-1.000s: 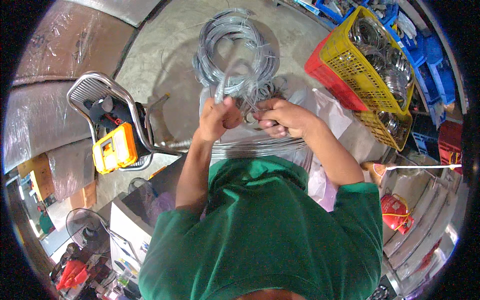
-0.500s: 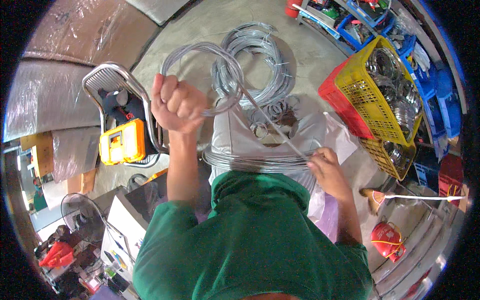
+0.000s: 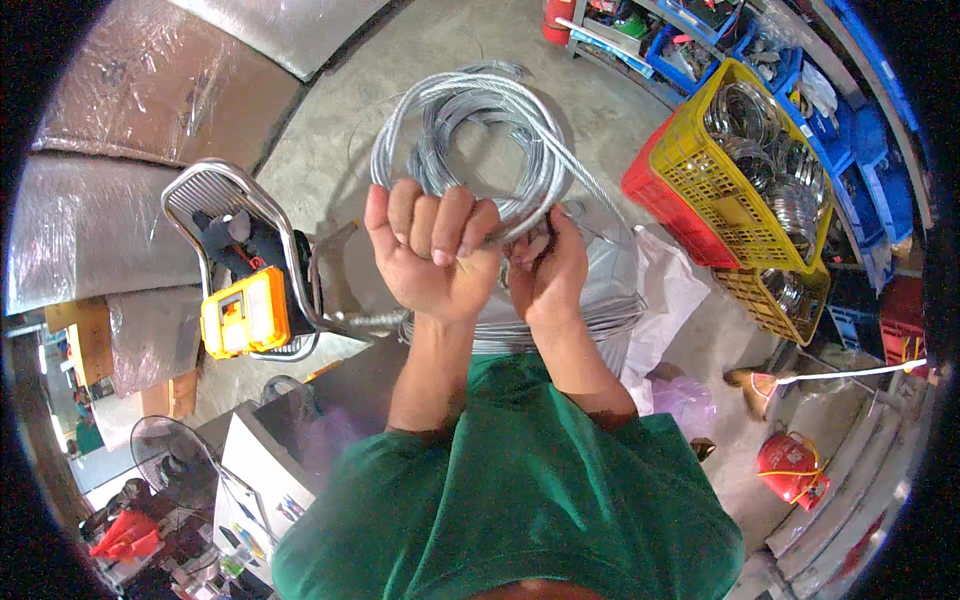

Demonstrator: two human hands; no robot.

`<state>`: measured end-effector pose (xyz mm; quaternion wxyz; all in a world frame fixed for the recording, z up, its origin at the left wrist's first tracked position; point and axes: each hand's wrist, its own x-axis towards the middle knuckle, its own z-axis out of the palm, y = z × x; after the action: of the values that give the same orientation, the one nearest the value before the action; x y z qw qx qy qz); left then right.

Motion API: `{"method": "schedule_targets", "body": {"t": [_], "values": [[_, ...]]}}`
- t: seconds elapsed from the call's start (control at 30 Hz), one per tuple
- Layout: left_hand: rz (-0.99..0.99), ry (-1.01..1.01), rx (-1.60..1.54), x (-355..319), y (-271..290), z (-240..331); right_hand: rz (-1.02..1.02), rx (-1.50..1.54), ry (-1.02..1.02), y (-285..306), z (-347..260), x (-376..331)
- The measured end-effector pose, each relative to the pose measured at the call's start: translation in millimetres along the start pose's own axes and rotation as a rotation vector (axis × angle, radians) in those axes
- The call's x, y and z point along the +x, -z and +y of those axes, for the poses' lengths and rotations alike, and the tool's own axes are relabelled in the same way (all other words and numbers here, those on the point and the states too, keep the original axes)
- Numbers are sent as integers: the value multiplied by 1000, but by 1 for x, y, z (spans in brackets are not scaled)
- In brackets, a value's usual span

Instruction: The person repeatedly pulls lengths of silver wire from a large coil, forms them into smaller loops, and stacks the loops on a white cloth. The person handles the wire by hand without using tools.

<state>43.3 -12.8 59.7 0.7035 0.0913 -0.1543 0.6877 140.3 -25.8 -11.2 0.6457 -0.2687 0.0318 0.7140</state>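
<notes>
My left hand [image 3: 432, 252] is raised in a fist, closed around a coil of grey steel wire cable [image 3: 478, 112] that loops upward from it. Just to its right, my right hand [image 3: 548, 272] grips the same cable where the loops come together. Below both hands lies a larger flat stack of coiled grey cable [image 3: 590, 320], partly hidden by my arms and green shirt.
A metal-framed seat [image 3: 215, 200] holds an orange and black tool [image 3: 243, 312] at the left. A yellow crate [image 3: 745, 160] of metal rings sits on a red crate [image 3: 665, 195] at the right. A white bag [image 3: 670, 290], a fan [image 3: 165, 455] and a red canister [image 3: 792, 465] stand nearby.
My right hand has come up from the lower right to meet my left hand. The stretched length of cable is now gathered into a loop held by both hands.
</notes>
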Motion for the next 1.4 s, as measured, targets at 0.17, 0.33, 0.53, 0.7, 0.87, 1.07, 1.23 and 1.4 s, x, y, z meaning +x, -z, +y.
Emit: {"method": "schedule_targets", "body": {"t": [0.17,0.33,0.53,0.7,0.87,1.07,1.23,1.4], "values": [[61,54,-51,-7,6,-4,-223,190,-98,-13,-15,2],[185,27,-146,-5,19,-1,-376,116,-211,0,-11,-8],[454,-198,279,-4,16,-9,-552,-134,-183,-6,-5,-5],[522,-312,503,6,17,-11,-518,-334,-72,-2,6,-1],[642,-369,611,14,28,-1,-322,-478,56,6,25,1],[535,-421,802,17,41,36,-524,-1951,-274,-2,-39,-30],[290,-158,988,-9,50,20,-351,-1534,837,-26,-41,-12],[607,73,878,-27,55,9,-392,-1433,649,-28,-21,12]]}}
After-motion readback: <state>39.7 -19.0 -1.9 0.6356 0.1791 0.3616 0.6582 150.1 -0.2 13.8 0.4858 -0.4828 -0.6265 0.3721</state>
